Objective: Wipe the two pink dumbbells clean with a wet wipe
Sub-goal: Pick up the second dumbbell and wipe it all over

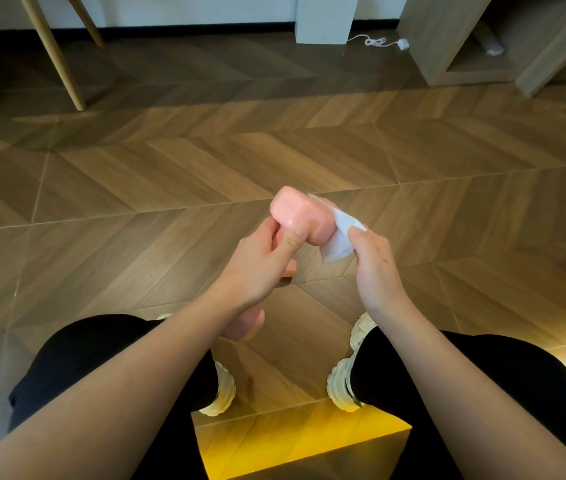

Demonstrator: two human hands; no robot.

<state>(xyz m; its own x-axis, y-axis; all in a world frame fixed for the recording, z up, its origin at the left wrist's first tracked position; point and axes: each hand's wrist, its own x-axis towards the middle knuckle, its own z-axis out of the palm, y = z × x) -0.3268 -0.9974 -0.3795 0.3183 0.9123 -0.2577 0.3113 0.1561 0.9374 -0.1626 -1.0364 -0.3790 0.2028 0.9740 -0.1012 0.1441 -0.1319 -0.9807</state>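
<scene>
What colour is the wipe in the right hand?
The wipe is white, clearest in the head view.

I sit in a home, a living room or bedroom. Chevron wood flooring spreads beyond my fingers. Far ahead to their left stand slim wooden furniture legs. Straight ahead a white boxy appliance with a loose white power cord sits against the wall. Ahead to the right stands a wooden open-shelf cabinet.
</scene>
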